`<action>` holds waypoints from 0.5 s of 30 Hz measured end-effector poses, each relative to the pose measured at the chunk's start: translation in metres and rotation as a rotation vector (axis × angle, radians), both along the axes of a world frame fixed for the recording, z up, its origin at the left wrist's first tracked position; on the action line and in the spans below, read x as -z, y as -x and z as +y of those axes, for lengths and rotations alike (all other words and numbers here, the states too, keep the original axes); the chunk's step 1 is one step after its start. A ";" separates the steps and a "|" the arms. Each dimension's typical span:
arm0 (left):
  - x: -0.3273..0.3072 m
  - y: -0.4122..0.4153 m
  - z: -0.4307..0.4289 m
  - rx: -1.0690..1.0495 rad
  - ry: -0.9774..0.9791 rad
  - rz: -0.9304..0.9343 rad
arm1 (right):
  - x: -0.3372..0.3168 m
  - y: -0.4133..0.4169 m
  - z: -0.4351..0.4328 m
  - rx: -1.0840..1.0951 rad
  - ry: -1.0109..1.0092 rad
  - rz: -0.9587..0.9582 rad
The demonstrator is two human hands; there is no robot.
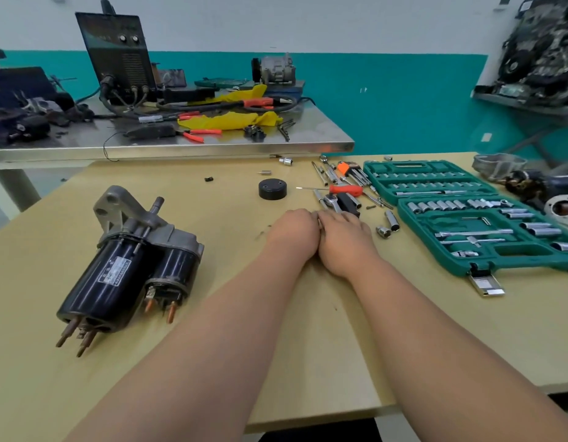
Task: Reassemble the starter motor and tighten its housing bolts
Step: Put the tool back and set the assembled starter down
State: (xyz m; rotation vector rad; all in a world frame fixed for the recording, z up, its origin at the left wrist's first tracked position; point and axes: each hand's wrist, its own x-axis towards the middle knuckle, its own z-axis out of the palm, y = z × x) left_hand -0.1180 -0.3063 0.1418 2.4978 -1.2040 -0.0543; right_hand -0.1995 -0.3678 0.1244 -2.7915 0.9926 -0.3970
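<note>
Fingers (332, 217) of left hand (292, 234) and right hand (345, 242) curl together, grasp indeterminable. Starter motor (123, 263) left of them lies uncapped; end cap (272, 189) fitting and bolt-tightening are apparently not yet done.

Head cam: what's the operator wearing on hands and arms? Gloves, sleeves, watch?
Nothing visible. The left hand and right hand are ungloved. The left forearm and right forearm are bare down to the frame's edge: no sleeves, watch or wristband. The fingers are mostly hidden, so rings can't be ruled out.
</note>
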 end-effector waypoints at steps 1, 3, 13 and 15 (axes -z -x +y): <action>0.002 -0.003 -0.002 -0.012 0.031 0.042 | 0.000 0.000 -0.002 -0.022 -0.005 -0.001; 0.004 -0.010 0.000 -0.003 0.078 0.103 | 0.000 -0.001 -0.005 -0.052 -0.012 -0.006; -0.047 -0.002 0.112 0.044 0.308 -0.131 | 0.002 -0.002 -0.002 0.026 0.060 0.078; -0.050 -0.001 0.157 0.014 0.437 -0.334 | -0.003 -0.001 0.001 0.023 0.113 0.114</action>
